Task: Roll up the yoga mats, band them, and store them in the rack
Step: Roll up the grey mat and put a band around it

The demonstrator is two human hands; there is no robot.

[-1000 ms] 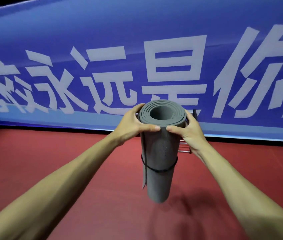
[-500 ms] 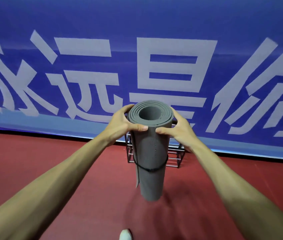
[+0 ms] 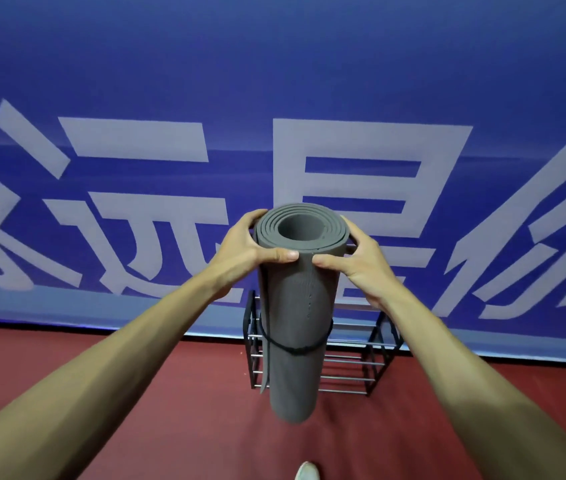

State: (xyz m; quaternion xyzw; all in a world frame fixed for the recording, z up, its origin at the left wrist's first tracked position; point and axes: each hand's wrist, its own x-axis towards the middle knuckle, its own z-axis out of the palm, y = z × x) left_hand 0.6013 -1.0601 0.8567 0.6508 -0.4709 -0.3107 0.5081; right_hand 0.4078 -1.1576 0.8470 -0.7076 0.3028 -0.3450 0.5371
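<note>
A rolled grey yoga mat (image 3: pixel 295 306) hangs upright in the air in front of me, with a black band (image 3: pixel 295 348) round its middle. My left hand (image 3: pixel 246 247) grips the top of the roll from the left, thumb across the front. My right hand (image 3: pixel 361 261) grips it from the right in the same way. Behind the mat's lower half stands a black rack (image 3: pixel 354 362) with silver rungs, on the floor against the wall. The mat hides much of the rack's left side.
A blue banner (image 3: pixel 274 98) with large pale characters covers the wall behind the rack. The floor (image 3: pixel 136 393) is dark red. The toe of a white shoe (image 3: pixel 306 472) shows at the bottom edge.
I have walked closer to the rack, which now looms larger behind the mat. Both hands keep the same grip on the upright roll.
</note>
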